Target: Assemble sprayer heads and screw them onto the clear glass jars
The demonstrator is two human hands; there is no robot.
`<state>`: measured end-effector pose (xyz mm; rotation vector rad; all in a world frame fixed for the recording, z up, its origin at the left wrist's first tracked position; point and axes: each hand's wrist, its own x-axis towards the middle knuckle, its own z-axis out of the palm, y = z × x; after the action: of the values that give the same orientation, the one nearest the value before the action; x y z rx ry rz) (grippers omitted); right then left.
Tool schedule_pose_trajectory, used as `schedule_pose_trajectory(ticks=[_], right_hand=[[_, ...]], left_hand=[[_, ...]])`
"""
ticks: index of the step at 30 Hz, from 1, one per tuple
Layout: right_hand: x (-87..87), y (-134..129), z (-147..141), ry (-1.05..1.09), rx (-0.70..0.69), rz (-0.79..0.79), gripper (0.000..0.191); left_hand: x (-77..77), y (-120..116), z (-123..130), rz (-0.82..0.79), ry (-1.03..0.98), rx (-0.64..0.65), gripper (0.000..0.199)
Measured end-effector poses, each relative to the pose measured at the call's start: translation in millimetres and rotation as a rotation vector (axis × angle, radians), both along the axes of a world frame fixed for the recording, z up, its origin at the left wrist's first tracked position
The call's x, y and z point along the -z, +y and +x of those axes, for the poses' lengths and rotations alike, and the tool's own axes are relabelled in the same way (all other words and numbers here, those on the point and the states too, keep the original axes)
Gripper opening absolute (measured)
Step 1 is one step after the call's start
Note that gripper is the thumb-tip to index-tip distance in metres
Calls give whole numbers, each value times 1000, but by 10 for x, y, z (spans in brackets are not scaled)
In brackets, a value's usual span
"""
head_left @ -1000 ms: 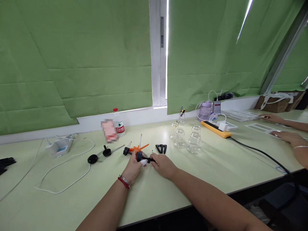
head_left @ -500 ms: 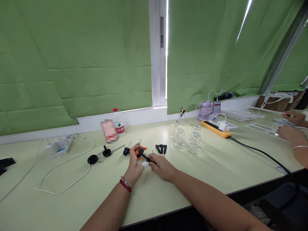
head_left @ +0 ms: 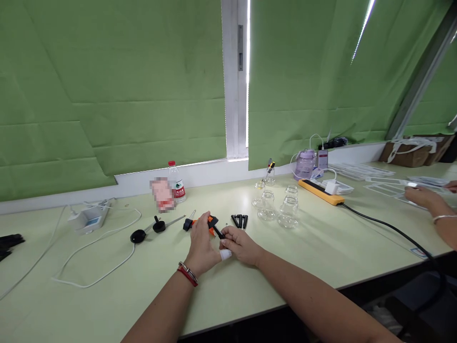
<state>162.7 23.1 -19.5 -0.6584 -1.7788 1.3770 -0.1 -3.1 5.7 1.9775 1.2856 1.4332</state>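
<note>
Currently, head view: the right hand (head_left: pixel 243 245), lower centre of frame, pinches a black rod (head_left: pixel 219 232) between thumb and fingers. The rod slants up-left to a black head (head_left: pixel 213 221) beside the left fingertips. Left hand (head_left: pixel 203 245) has its thumb spread from the fingers; its palm side is hidden, so cannot tell whether it grips. White wrapping (head_left: pixel 225 255) on the left thumb lies just beside the right hand. Three short black pieces (head_left: pixel 240 221) rest on the surface (head_left: pixel 250 290) near centre; clear jars (head_left: pixel 288 215) stand right of them. Two black round-headed items (head_left: pixel 137 236) lie left of centre.
</note>
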Motion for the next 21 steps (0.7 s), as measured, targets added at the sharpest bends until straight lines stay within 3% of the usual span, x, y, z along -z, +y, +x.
schedule_pose_trajectory(ticks=[4, 11, 21], right_hand=[[0, -8, 0, 10, -53, -31, 14], [-28, -13, 6, 37, -92, -135, 23], [-94, -52, 19, 135, -169, -219, 32]], left_hand=[[11, 20, -1, 52, 143, -35, 102], [36, 4, 12, -21, 372, -20, 109], [80, 35, -24, 55, 526, -31, 129]])
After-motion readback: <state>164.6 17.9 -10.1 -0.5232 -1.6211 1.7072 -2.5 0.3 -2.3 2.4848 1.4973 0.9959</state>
